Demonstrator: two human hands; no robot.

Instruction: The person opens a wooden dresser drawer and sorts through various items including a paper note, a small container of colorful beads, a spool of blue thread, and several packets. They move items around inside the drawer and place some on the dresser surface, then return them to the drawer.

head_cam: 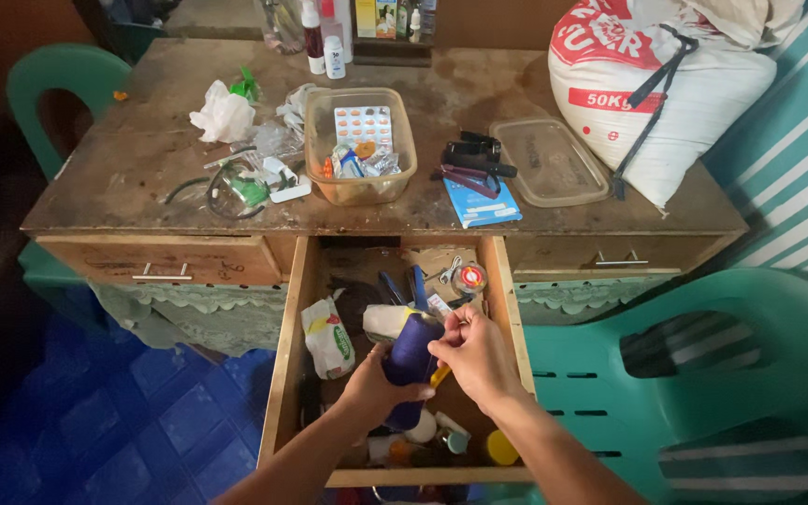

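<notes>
The dark blue pouch (411,360) stands nearly upright above the open drawer (289,346) below the table's front edge, the left hand (373,388) wrapped around its lower half, the right hand (476,358) pinching its upper right edge.

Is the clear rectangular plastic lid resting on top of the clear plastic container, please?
No, the clear rectangular plastic lid lies on the wooden desk, apart from the open clear plastic container.

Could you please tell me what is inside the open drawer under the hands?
The open drawer shows a white packet, a tape roll, blue-handled tools and small bottles. The left hand and right hand hold a blue pouch, which covers the middle.
</notes>
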